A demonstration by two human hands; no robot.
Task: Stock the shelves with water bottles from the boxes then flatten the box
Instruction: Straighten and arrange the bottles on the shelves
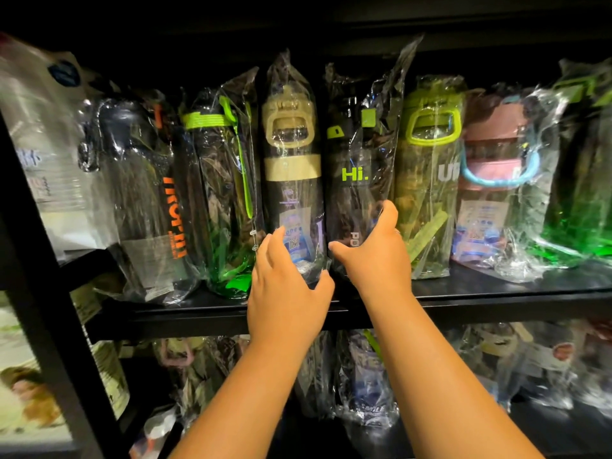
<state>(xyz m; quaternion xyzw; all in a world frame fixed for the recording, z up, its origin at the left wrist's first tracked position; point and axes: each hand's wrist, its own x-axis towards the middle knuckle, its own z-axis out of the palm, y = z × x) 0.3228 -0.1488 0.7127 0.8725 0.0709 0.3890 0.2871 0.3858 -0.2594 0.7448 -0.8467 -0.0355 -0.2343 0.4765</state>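
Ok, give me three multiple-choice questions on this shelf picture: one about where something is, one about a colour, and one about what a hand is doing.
1. The Hi. bottle stands on:
A the upper shelf
B the floor
C a cart

2. The "Hi." lettering is:
A orange
B white
C lime green

3. The right hand:
A hangs idle
B grips the Hi. bottle
C presses flat on the upper shelf

Answers:
1 A: its wrapped base rests on the upper shelf board, in the row of bottles.
2 C: the letters show lime green against the dark body.
3 B: the thumb and fingers curl round the bottle's lower part.
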